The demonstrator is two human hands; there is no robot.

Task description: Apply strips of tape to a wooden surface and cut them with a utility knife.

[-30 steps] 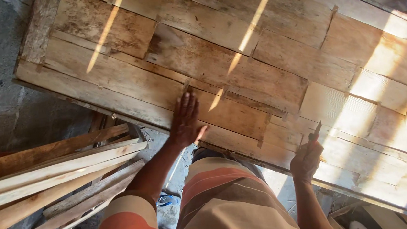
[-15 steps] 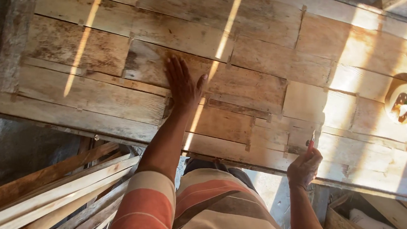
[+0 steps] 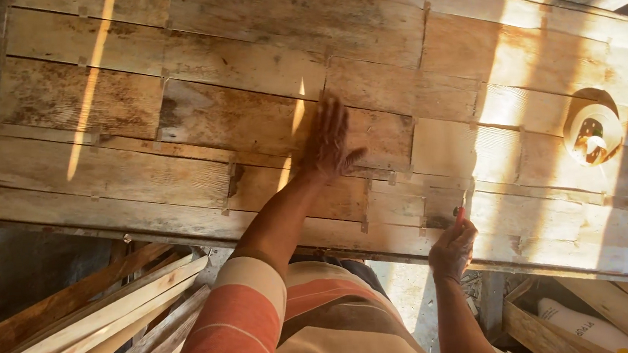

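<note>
The left hand (image 3: 330, 141) lies flat, fingers spread, on the patched plank tabletop (image 3: 176, 158), near its middle. The right hand (image 3: 453, 247), at the near edge, pinches a red-tipped pencil (image 3: 461, 213). Judged step: marking; the next move requires holding the surface steady and placing the tip precisely.

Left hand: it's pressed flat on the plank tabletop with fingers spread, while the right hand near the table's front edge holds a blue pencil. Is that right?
Not quite. The head view shows the left hand flat on the plank tabletop, fingers spread, and the right hand near the front edge, but the pencil it holds looks red, not blue.
</note>
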